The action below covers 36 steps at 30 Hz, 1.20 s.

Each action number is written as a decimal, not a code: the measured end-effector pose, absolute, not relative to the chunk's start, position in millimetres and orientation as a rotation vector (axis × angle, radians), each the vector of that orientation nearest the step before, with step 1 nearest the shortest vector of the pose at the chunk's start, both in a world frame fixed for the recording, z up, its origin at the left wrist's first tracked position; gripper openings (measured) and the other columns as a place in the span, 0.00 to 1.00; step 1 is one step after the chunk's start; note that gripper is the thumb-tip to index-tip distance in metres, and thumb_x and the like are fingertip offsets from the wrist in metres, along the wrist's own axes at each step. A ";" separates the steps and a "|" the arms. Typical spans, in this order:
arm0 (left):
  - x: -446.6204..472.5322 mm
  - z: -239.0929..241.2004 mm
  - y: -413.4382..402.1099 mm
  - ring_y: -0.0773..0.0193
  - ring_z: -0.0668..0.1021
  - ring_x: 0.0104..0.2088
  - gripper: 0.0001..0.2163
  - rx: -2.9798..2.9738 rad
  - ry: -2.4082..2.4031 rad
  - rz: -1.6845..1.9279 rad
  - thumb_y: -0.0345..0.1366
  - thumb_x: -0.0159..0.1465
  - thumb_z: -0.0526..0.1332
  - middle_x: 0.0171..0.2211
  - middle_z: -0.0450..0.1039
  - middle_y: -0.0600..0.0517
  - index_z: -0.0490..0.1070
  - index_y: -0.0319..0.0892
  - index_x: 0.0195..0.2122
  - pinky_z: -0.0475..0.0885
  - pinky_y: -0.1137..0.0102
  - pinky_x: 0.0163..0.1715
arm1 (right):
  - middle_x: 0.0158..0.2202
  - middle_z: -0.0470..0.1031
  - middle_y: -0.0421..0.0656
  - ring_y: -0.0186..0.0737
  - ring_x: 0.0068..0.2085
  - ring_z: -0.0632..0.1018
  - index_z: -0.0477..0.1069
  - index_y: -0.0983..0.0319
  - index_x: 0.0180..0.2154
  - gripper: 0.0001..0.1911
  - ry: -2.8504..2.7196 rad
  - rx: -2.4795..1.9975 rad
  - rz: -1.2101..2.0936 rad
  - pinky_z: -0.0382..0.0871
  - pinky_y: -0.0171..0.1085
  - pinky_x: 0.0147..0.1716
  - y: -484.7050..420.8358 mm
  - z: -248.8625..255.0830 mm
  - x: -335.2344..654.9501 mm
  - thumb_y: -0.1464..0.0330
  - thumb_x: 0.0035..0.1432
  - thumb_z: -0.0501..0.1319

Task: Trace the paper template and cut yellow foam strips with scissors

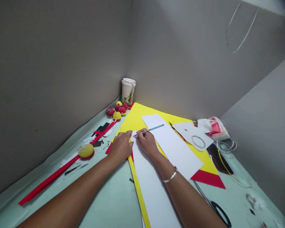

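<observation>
Bench (104, 196) under everything | white paper (148, 186) lengthwise, seemingly for reach | yellow strip (139, 193) along its left edge | left hand (121, 145) palm-down on strip, thumb parted, probably steadying | right hand (147, 142), grip pinched round pencil (154, 128), point at paper's far end

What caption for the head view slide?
Right hand holding a pencil over white paper, left hand on a yellow strip.

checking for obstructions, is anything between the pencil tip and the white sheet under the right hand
Nothing visible: the pencil in the right hand has its tip at the far end of the white sheet. The left hand is close to the tip, over the yellow strip, but beside it rather than between.
</observation>
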<state>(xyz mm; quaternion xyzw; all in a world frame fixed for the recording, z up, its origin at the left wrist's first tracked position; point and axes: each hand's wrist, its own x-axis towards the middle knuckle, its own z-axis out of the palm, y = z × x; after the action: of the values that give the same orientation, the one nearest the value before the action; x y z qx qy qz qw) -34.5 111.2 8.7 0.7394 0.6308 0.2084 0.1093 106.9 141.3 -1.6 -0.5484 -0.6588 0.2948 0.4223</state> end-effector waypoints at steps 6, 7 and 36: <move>-33.9 7.1 112.7 0.52 0.71 0.52 0.18 2.177 1.865 0.610 0.33 0.63 0.56 0.48 0.71 0.43 0.64 0.42 0.54 0.65 0.63 0.50 | 0.29 0.78 0.40 0.40 0.34 0.77 0.70 0.59 0.29 0.13 -1.670 -1.374 0.720 0.66 0.35 0.37 143.7 -3.4 106.6 0.62 0.61 0.52; -33.9 6.8 112.9 0.52 0.70 0.52 0.18 2.176 1.865 0.609 0.33 0.63 0.56 0.48 0.71 0.43 0.64 0.42 0.54 0.65 0.62 0.50 | 0.30 0.78 0.40 0.41 0.34 0.78 0.70 0.59 0.29 0.13 -1.673 -1.374 0.717 0.66 0.35 0.38 144.2 -3.7 106.5 0.62 0.61 0.52; -33.9 7.7 112.7 0.50 0.71 0.51 0.17 2.175 1.852 0.626 0.33 0.62 0.56 0.47 0.72 0.41 0.65 0.40 0.54 0.66 0.60 0.49 | 0.32 0.79 0.41 0.41 0.36 0.79 0.73 0.59 0.32 0.11 -1.676 -1.356 0.721 0.66 0.36 0.39 151.0 -3.0 103.0 0.64 0.61 0.54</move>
<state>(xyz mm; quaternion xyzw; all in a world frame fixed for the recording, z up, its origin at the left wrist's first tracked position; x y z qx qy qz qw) -33.9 112.7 7.7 0.7394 0.6295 0.2129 0.1082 103.0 151.0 -3.0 -0.5412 -0.6690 0.2877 0.4204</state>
